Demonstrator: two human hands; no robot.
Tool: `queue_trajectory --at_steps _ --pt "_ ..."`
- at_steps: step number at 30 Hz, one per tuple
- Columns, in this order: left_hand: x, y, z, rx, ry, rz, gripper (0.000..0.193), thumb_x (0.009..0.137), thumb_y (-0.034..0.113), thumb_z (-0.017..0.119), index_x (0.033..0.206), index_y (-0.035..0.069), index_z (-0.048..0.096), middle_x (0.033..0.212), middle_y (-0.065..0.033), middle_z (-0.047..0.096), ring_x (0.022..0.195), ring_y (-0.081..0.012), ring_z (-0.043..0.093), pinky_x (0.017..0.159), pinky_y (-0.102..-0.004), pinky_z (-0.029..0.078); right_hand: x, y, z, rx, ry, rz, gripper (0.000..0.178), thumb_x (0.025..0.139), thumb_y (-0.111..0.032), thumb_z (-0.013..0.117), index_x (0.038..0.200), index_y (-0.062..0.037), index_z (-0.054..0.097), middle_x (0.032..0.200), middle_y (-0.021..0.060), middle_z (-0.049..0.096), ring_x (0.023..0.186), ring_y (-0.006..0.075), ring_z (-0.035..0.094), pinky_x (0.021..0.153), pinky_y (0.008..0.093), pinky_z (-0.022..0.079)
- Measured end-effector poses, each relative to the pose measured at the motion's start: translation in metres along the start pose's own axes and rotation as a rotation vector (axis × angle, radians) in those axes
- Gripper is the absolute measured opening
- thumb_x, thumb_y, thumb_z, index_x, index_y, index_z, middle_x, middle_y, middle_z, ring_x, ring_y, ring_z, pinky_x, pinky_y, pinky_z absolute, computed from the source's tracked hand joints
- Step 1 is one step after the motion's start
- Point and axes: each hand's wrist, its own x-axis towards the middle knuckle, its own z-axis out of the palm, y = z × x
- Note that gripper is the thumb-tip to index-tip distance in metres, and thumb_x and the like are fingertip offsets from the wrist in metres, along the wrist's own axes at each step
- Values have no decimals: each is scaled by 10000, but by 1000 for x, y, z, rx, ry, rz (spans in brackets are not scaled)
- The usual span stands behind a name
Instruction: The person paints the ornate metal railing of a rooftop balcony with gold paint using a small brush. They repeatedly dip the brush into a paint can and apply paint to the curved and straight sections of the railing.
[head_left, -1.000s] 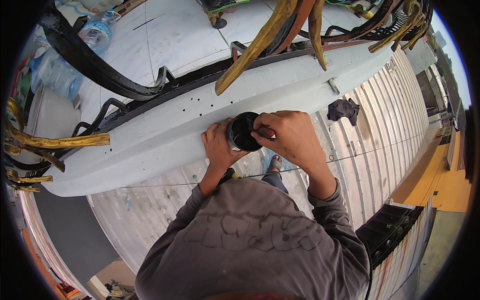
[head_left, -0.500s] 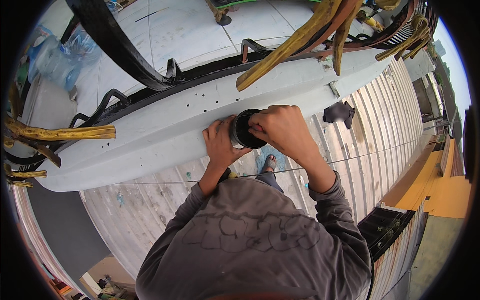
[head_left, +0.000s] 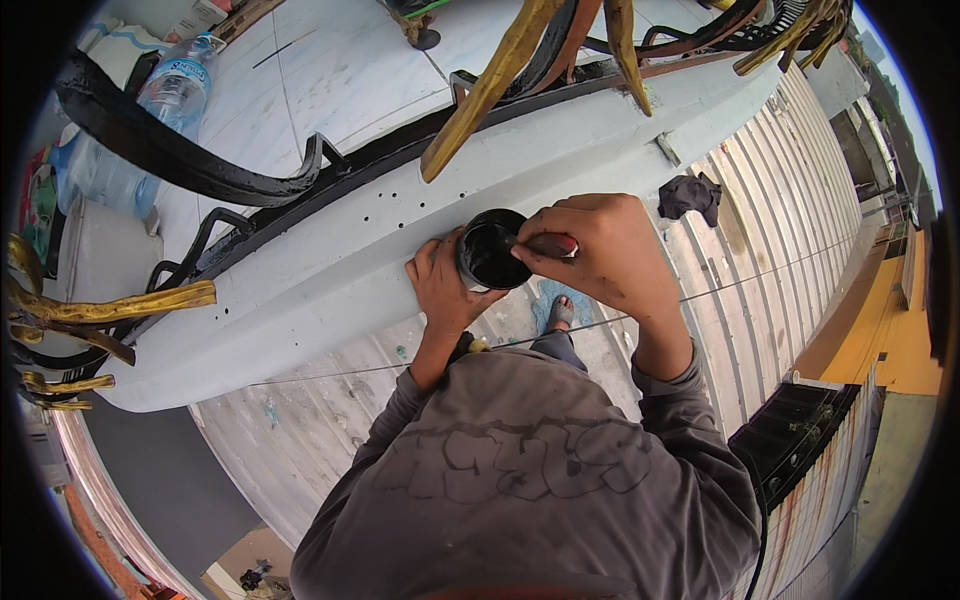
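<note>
One small black can (head_left: 487, 255) sits on the long grey ledge (head_left: 300, 290), the left hand (head_left: 440, 285) curled round its side, and the right hand (head_left: 600, 250) pinches one red-handled brush (head_left: 548, 243) over it, with two water bottles (head_left: 170, 85) far off.

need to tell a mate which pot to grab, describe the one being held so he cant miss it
Find the long pale grey ledge below the black and gold railing. At its middle, the left hand grips a small round pot. It is black inside, unlike the clear plastic bottles beyond the railing.
</note>
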Motion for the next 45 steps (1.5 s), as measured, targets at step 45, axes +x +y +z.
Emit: queue_trajectory --at_steps 45 --pt "-15 -8 -4 74 -169 -121 1122 524 698 923 1336 52 495 1262 -126 584 1204 -352 494 1019 -511 334 -96 45 90 322 702 -187 275 737 -102 882 994 -110 788 797 54 756 628 189 729 546 297 573"
